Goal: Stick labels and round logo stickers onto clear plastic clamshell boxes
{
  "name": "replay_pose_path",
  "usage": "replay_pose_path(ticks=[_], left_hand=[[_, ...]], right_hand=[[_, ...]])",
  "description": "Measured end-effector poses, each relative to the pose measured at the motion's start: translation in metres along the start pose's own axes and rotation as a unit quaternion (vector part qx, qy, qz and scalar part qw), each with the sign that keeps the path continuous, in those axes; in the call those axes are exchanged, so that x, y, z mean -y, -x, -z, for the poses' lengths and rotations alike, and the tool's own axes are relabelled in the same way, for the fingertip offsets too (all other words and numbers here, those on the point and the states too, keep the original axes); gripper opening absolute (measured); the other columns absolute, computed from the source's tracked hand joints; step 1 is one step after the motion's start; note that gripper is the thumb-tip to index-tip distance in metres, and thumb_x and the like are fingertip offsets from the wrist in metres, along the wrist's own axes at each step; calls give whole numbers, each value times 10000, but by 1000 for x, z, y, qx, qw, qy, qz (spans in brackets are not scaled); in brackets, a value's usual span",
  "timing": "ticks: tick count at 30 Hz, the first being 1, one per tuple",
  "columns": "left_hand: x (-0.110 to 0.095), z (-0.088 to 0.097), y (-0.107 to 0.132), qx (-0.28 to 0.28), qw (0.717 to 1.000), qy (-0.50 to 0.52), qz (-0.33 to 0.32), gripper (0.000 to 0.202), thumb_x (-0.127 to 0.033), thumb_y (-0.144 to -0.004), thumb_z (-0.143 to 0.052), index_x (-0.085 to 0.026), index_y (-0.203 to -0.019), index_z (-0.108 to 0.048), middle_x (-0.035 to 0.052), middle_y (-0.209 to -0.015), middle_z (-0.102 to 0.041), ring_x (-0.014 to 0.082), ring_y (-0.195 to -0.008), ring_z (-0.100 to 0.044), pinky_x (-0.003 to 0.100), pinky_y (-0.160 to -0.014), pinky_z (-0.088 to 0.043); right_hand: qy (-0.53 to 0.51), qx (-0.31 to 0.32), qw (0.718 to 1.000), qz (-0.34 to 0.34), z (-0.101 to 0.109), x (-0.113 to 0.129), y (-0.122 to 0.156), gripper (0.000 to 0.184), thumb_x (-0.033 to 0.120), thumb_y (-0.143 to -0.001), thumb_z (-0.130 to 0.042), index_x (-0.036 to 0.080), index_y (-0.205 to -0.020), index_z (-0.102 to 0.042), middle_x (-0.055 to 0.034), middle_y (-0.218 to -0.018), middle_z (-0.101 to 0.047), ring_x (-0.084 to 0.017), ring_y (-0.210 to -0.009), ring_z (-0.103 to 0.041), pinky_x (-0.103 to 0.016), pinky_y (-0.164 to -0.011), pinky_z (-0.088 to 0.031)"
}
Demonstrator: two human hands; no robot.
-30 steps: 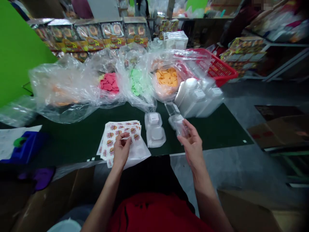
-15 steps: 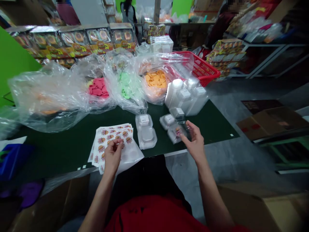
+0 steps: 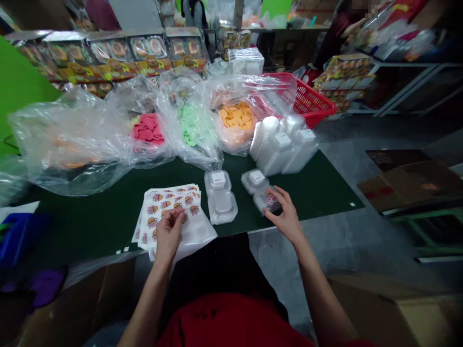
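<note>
Over the sheets of burger stickers (image 3: 194,210), my left hand (image 3: 170,233) has thumb and fingertips pinched together. What lies between those fingertips, if anything, is too small to make out. My right hand (image 3: 285,217) grips the near part of a clear plastic clamshell box (image 3: 257,177), thumb at the front edge and fingers on the right side. A burger sticker (image 3: 270,196) shows on that part, and a small white label is on the far part. Between the hands lies another clear clamshell box (image 3: 222,207), untouched.
Behind the boxes stand tall stacks of clear boxes (image 3: 277,153). Open bags hold pink pieces (image 3: 148,129), green pieces (image 3: 190,126) and orange pieces (image 3: 237,115). A red basket (image 3: 314,101) sits at the back right, and a blue bin (image 3: 21,238) at the left. Other people are farther off.
My right hand has moved slightly left and closed around the near part of the box. A raised clear piece beside it no longer stands up. The left hand stays on the sheets.
</note>
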State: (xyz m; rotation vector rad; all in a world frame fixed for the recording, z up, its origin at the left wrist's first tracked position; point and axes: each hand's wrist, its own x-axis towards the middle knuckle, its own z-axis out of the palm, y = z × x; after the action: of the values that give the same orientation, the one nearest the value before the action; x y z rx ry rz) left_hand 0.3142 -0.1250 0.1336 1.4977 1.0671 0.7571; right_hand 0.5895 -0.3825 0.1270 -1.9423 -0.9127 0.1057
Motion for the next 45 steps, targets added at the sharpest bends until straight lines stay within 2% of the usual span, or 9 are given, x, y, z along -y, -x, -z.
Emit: replay_pose_path(ticks=[6,10,14,17,19,24,28,37,45], left_hand=[[7,18,5,-2,992,-106,-70,295,-440,-923,-643,-186,-1057,-708,58,-953,-757,198,-830,-695,343,-828,-568],[15,49,15,7,959,-236,-156,293,-321,-1024,-513,-219,-1214,-712,104,-1310,-736,265,-1211,-691,463,-1092,-527],[30,68,22,53,933,-291,-206,340,-216,-1035,-474,-200,-1293,-694,130,-1451,-674,285,-1415,-585,550,-1238,-419],[41,70,24,76,927,-286,-230,338,-188,-1038,-478,-195,-1299,-692,141,-1514,-626,282,-1461,-548,569,-1257,-406],[45,69,26,94,924,-276,-246,333,-182,-1047,-475,-202,-1300,-691,139,-1507,-630,275,-1468,-542,574,-1256,-411],[49,72,28,121,926,-246,-259,304,-193,-1060,-499,-205,-1304,-680,140,-1495,-634,271,-1478,-528,585,-1262,-400],[46,74,26,137,929,-226,-260,277,-197,-1063,-517,-207,-1275,-694,135,-1444,-668,270,-1446,-561,591,-1266,-388],[2,92,63,144,896,-334,-256,155,-249,-1045,-603,-212,-1086,-748,86,-1100,-751,241,-1056,-711,441,-981,-592],[12,87,56,180,887,-348,-244,178,-143,-1007,-592,-193,-1062,-754,91,-1072,-772,229,-1002,-727,366,-903,-603]], right_hand=[[54,-41,998,-7,10,37,21,578,504,-900,-746,296,-1430,-642,-122,-1598,-488,-385,-1542,-374,-633,-1255,-306],[-125,23,983,-136,-17,76,64,318,521,-948,-704,251,-1094,-789,-109,-1159,-767,-314,-1119,-707,-508,-1027,-538],[-351,305,824,-322,-101,100,111,515,627,-768,-847,210,-1069,-812,-136,-1023,-824,-314,-971,-765,-432,-830,-584],[-469,313,719,-405,-160,114,127,598,580,-641,-947,227,-1098,-791,-130,-1160,-812,-273,-1005,-766,-375,-827,-568],[-503,284,695,-429,-181,124,128,575,565,-615,-961,216,-1039,-789,-123,-1144,-814,-244,-983,-762,-342,-817,-557],[-456,260,741,-419,-195,143,119,477,599,-652,-902,186,-839,-753,-59,-793,-774,-159,-657,-664,-271,-613,-469],[-412,260,776,-401,-204,147,118,492,599,-707,-836,207,-563,-575,43,-489,-520,-89,-466,-394,-254,-479,-265],[-350,274,821,-359,-214,145,114,464,573,-813,-684,243,-543,-500,48,-490,-453,-126,-507,-370,-295,-523,-265],[-293,290,856,-311,-214,137,108,390,417,-796,-703,257,-500,-506,47,-515,-501,-162,-574,-442,-325,-674,-364]])
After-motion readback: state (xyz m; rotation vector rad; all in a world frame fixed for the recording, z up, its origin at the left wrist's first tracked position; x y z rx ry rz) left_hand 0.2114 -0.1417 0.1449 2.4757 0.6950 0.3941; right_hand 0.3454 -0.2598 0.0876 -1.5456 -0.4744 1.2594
